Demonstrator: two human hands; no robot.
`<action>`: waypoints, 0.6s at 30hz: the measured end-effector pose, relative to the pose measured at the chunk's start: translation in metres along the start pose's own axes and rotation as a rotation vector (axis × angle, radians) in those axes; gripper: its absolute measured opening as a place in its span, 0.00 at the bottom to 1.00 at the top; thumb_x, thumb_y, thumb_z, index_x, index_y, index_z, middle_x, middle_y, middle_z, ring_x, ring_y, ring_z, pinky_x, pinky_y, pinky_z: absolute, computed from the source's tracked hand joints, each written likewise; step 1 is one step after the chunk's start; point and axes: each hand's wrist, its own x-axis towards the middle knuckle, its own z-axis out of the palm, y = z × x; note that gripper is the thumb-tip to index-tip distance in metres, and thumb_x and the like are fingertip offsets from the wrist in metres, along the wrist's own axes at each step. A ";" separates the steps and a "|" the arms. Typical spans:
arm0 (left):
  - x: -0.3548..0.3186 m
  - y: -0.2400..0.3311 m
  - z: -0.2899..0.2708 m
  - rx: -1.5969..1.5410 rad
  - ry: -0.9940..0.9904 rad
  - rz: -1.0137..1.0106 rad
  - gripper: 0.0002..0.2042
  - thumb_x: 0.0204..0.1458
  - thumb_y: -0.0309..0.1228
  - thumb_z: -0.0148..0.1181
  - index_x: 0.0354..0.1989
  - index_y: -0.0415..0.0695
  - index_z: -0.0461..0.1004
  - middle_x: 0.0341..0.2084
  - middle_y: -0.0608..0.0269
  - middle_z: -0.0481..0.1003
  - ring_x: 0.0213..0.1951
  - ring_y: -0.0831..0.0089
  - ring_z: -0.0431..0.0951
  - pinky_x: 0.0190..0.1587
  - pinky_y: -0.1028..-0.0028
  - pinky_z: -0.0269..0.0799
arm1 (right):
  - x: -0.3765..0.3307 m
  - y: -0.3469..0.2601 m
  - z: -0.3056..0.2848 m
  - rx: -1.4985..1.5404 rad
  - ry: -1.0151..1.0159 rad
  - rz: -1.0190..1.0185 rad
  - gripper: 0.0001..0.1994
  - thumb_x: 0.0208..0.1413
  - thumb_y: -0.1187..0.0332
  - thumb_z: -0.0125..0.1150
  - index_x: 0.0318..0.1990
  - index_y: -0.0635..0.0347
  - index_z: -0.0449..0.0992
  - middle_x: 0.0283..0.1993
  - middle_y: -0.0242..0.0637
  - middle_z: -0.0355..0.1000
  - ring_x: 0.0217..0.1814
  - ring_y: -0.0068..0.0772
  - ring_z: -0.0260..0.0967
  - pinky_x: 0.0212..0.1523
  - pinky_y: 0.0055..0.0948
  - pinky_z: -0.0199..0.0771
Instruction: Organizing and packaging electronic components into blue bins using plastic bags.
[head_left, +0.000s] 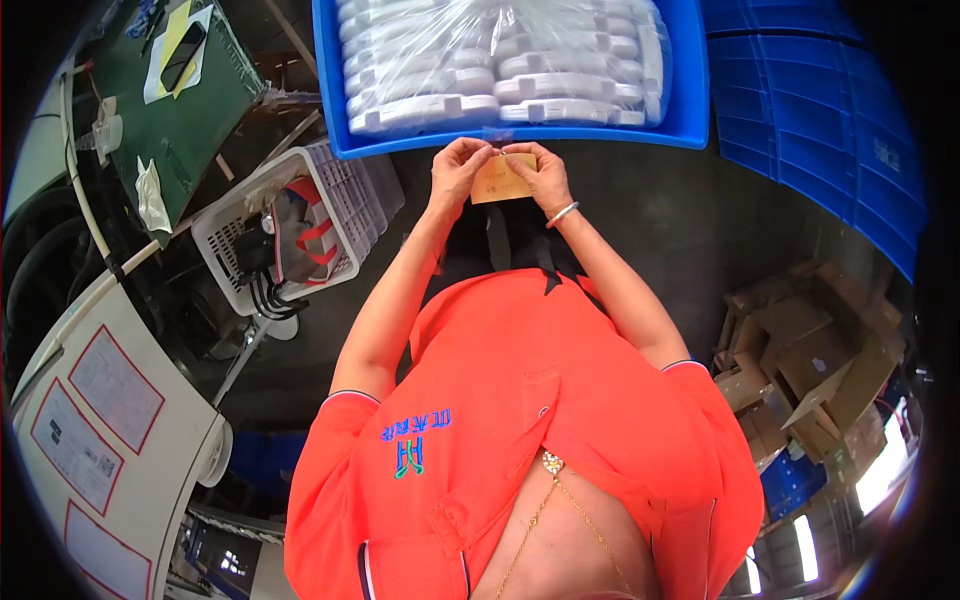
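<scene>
Both my hands meet at the near edge of a blue plastic bin (400, 143). A small yellow paper tag (500, 180) hangs between them. My right hand (543, 178) pinches the tag at its upper right part. Beside it, my left hand (460, 172) is closed at the tag's upper left, thumb and forefinger pressed together near a small clear piece that looks like tape (497, 134). Inside the bin, stacked white plastic parts (430, 108) lie in two columns under clear plastic film (490, 35).
Blue crates (800, 110) stand at the right, with cardboard boxes (810, 350) below them. To the left are a grey plastic basket (350, 215) holding a bag, a green table (190, 130) with a phone (183, 55), and a white panel (150, 480) bearing red-edged sheets.
</scene>
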 end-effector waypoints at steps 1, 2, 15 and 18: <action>0.000 0.000 0.002 -0.003 -0.006 0.008 0.06 0.50 0.27 0.57 0.33 0.37 0.72 0.31 0.60 0.76 0.35 0.77 0.75 0.42 0.79 0.68 | 0.000 -0.001 -0.001 -0.053 0.008 0.009 0.08 0.49 0.70 0.61 0.36 0.62 0.75 0.31 0.29 0.73 0.32 0.15 0.67 0.34 0.17 0.69; -0.001 0.001 0.002 0.001 0.019 0.009 0.06 0.50 0.27 0.57 0.34 0.37 0.72 0.31 0.60 0.76 0.34 0.77 0.75 0.41 0.80 0.69 | 0.000 -0.001 -0.001 -0.093 0.000 -0.001 0.08 0.49 0.70 0.61 0.36 0.62 0.75 0.31 0.28 0.73 0.32 0.15 0.67 0.35 0.17 0.69; 0.026 -0.049 0.040 -0.068 0.184 0.052 0.06 0.49 0.26 0.59 0.29 0.36 0.73 0.25 0.59 0.77 0.28 0.79 0.75 0.33 0.83 0.70 | 0.014 0.022 -0.039 -0.301 0.181 0.024 0.09 0.51 0.66 0.59 0.32 0.63 0.76 0.26 0.27 0.72 0.28 0.14 0.65 0.30 0.17 0.66; 0.031 -0.060 0.046 -0.044 0.227 0.035 0.06 0.48 0.27 0.60 0.29 0.36 0.73 0.24 0.60 0.77 0.26 0.80 0.75 0.31 0.84 0.69 | 0.015 0.030 -0.047 -0.360 0.206 0.044 0.08 0.51 0.66 0.59 0.32 0.63 0.76 0.26 0.28 0.73 0.29 0.14 0.66 0.31 0.17 0.67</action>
